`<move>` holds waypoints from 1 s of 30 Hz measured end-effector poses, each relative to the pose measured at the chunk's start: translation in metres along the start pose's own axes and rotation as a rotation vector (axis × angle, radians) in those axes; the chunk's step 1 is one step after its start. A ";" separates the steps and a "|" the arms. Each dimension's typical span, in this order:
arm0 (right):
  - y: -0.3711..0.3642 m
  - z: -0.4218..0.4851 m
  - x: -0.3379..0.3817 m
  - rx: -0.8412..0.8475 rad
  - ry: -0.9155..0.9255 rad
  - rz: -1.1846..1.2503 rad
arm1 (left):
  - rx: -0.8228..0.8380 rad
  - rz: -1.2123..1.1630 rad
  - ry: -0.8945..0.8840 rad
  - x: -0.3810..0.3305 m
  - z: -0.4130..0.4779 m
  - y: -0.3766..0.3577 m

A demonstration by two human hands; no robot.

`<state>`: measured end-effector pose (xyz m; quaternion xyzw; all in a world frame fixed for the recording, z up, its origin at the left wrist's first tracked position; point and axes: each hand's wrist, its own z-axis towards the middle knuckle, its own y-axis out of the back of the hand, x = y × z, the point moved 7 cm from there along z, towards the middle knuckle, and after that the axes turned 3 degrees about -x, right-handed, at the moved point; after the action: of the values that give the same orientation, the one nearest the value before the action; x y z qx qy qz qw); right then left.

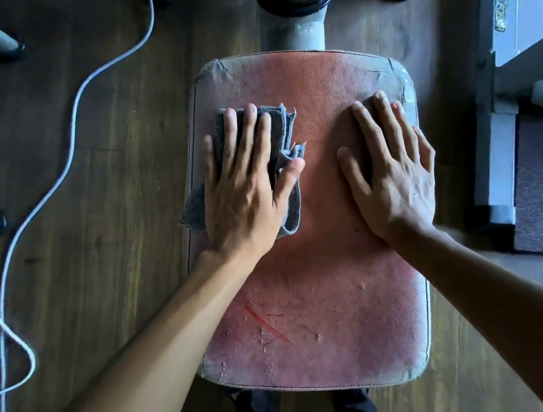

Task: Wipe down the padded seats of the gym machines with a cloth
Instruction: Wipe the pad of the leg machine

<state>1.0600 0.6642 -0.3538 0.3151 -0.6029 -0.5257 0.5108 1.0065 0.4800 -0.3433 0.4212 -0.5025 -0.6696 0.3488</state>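
**Cloth pressed flat on a worn red seat**

Seen from above, a red padded seat [321,300] fills the centre, its long axis running from 12 o'clock to 6 o'clock. A grey folded cloth [284,129] lies on the seat's 10 o'clock part, and its lower corner hangs just over the seat's 9 o'clock edge.

The left hand [245,188] lies on the cloth with straight, spread fingers, pressing down rather than gripping. The right hand [392,175] rests bare and flat on the seat at 3 o'clock of the cloth, holding nothing and apparently steadying the pad.

The left hand is the 1 on the cloth, so the wipe looks to be its job. A sweep toward 3 o'clock would meet the right hand. The widest open room lies toward 6 o'clock, where the padding looks cracked and flaky, with a red scratch. A grey post [291,36] joins the seat at 12 o'clock. A white cord [74,101] snakes over the floor at 9 o'clock, well apart from the seat.
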 end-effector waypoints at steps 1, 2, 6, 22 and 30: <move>0.000 0.000 0.000 0.003 -0.003 0.001 | -0.008 0.011 0.012 0.000 0.000 0.000; 0.000 0.000 -0.001 0.008 -0.004 0.002 | -0.016 0.025 0.036 0.001 0.000 -0.001; 0.000 0.000 0.000 0.016 0.000 -0.002 | -0.020 0.094 0.104 0.003 0.005 -0.008; -0.001 0.001 0.000 0.054 -0.002 -0.009 | -0.004 0.145 0.073 -0.001 -0.003 -0.008; 0.003 -0.069 0.005 0.152 -0.031 0.003 | 0.043 0.083 -0.201 0.019 0.019 -0.007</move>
<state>1.1241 0.6386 -0.3544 0.3441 -0.6492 -0.4824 0.4768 0.9813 0.4718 -0.3511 0.3382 -0.5662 -0.6824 0.3152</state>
